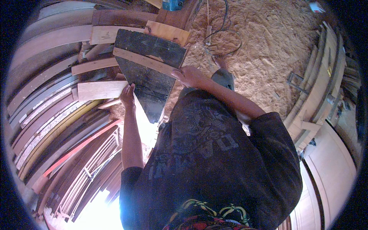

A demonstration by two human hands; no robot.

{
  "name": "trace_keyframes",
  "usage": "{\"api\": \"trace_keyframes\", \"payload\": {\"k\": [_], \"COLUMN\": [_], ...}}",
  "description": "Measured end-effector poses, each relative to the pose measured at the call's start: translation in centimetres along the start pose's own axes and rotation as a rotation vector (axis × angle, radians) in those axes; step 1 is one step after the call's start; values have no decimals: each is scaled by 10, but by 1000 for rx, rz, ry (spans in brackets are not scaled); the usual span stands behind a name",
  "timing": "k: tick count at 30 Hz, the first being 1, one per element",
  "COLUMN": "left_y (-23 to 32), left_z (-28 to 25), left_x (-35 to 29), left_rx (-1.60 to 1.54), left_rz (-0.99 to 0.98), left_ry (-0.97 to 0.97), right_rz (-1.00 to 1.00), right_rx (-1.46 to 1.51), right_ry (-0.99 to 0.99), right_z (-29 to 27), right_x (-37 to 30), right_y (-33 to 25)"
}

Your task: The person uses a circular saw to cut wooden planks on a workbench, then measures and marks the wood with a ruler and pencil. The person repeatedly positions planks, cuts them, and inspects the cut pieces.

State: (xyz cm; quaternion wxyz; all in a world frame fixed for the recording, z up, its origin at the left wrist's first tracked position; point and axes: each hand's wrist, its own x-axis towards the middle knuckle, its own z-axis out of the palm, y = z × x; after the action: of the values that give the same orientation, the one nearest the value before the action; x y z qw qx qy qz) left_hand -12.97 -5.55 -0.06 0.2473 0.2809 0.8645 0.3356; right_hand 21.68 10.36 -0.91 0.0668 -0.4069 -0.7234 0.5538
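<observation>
Dark, weathered board (147,76) held up with both arms stretched forward: left hand (127,96) fingers closed on its left edge, right hand (188,75) gripping the right edge, pale strip across it

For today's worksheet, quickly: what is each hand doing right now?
Left hand: gripping the left edge of the dark board.
Right hand: gripping its right edge.

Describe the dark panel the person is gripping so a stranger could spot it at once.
Start at the stack of long planks on the left; at its upper right edge both hands meet. The left hand and right hand hold the dark panel by its sides. Unlike the pale boards around it, it is blackened, tapering, with one light strip across.
</observation>
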Motion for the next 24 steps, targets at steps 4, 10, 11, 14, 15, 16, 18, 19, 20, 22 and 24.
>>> {"api": "trace_keyframes", "payload": {"k": [4, 10, 11, 14, 15, 16, 18, 19, 20, 22, 24], "left_y": [3, 11, 11, 14, 5, -4, 4, 8, 6, 3, -1], "left_z": [6, 7, 5, 11, 9, 2, 9, 11, 12, 11, 11], "left_x": [-3, -11, -9, -11, -10, -6, -8, -7, -6, -8, -9], "left_rx": [3, -62, -21, 24, -57, 59, 30, 17, 7, 32, 71], "left_rz": [-50, 4, 2, 58, 33, 67, 39, 26, 111, 165, 186], "left_ry": [-18, -11, -20, 8, 23, 39, 7, -9, 7, 38, 55], "right_rz": [58, -46, -52, 43, 23, 3, 0, 5, 8, 26, 46], "right_rx": [-40, -57, -59, -45, -41, -36, -52, -63, -73, -49, -30], "right_ry": [-37, -21, -24, -61, -54, -47, -50, -66, -89, -75, -75], "right_z": [3, 4, 0, -8, -5, 1, 3, 3, 3, 4, 4], "right_x": [0, 1, -1, -3, -2, 0, 2, 4, 4, 3, 1], "right_y": [5, 8, 3, -9, -7, -4, 5, 9, 9, 8, 7]}}
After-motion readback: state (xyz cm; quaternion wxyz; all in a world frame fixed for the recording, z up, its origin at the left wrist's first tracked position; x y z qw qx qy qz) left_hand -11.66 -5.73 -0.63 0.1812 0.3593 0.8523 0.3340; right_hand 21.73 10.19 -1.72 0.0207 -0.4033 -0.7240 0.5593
